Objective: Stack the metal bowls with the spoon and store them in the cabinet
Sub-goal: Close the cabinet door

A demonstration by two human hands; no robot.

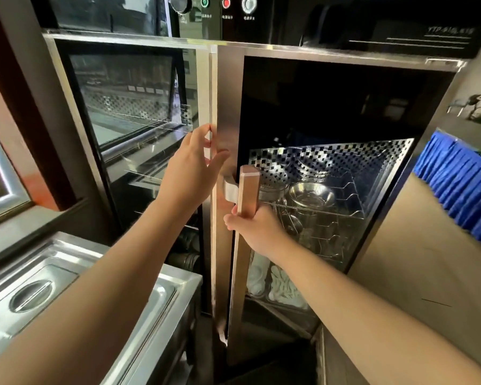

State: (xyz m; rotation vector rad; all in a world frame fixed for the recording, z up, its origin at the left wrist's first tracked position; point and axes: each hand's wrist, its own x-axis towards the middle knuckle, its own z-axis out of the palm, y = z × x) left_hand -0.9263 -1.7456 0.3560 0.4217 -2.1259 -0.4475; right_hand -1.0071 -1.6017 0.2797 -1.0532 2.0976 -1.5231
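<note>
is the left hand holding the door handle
No, the left hand is open against the door edge, while the right hand grips the handle.

Right hand (257,232) closed around long handle (248,194) of cabinet door (228,112). Left hand (190,173) open, fingers (206,134) touching door's edge. Beyond right fingers, through glass: metal bowls (311,197) on wire rack (345,212). Steel worktop (156,287) below left forearm.
</note>
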